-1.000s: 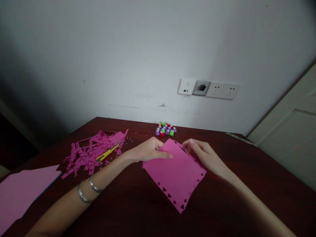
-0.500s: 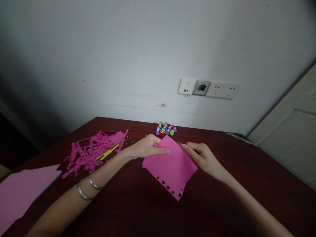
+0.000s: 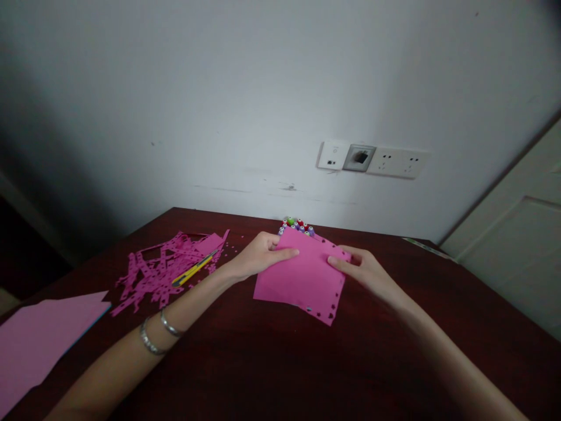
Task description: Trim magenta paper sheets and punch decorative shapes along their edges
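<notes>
Between my hands, above the dark table, is a pink sheet of paper (image 3: pixel 302 275) with small heart and star holes punched along its right and far edges and part of its near edge. My left hand (image 3: pixel 263 257) pinches its left side, thumb on top and fingers underneath. On the right side my right hand (image 3: pixel 357 266) grips it the same way, thumb flat on the surface. Just behind the paper, several small craft punches (image 3: pixel 291 222) in red, green and purple stand clustered, partly hidden by it.
Left of my hands lies a heap of punched pink paper strips (image 3: pixel 162 263) with a yellow utility knife (image 3: pixel 193 272) on it. A stack of pink sheets (image 3: pixel 39 339) is at the table's near left. Behind the table rises a wall with sockets (image 3: pixel 394 162).
The paper has turned and flattened out, so punched holes now show along its right side too. My right hand has shifted its hold slightly. The knife and strips stay put.
</notes>
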A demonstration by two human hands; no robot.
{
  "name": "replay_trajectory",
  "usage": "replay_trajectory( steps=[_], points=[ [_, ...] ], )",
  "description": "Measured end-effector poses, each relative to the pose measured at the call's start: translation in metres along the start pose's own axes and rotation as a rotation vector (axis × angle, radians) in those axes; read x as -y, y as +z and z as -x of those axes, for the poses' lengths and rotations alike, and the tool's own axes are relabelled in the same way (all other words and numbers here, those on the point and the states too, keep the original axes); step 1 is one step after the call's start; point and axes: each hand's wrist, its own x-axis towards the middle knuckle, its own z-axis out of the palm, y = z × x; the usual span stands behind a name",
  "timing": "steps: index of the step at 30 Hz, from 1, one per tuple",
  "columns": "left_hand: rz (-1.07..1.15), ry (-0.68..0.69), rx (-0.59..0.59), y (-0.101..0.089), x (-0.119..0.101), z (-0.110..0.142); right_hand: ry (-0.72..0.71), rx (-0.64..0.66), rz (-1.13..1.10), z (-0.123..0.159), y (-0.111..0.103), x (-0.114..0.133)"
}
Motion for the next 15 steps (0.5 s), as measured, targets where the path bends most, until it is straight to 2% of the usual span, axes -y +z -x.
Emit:
replay_trajectory(
  steps=[2,5,7,9,10,11,15],
  points=[
    [0.015,0.015,-0.052,0.002,0.004,-0.003,0.048,-0.060,-0.147,-0.003,0.000,-0.005],
    [-0.062,0.032,-0.036,0.000,0.007,-0.009,0.066,-0.134,-0.267,-0.004,0.001,-0.008],
    [-0.148,0.085,-0.089,-0.004,0.006,-0.011,0.082,-0.092,-0.221,-0.002,0.001,-0.005],
    [-0.217,0.142,-0.165,-0.007,0.002,-0.010,0.103,0.005,-0.121,0.002,0.002,0.000],
    [-0.240,0.161,-0.167,-0.007,0.000,-0.009,0.110,0.054,-0.066,0.004,0.004,0.004],
    [-0.258,0.170,-0.126,-0.006,-0.002,-0.007,0.110,0.095,-0.018,0.006,0.006,0.007],
    [-0.331,0.205,0.156,0.008,-0.010,0.003,0.079,0.220,0.086,0.015,0.019,0.020]
  ],
)
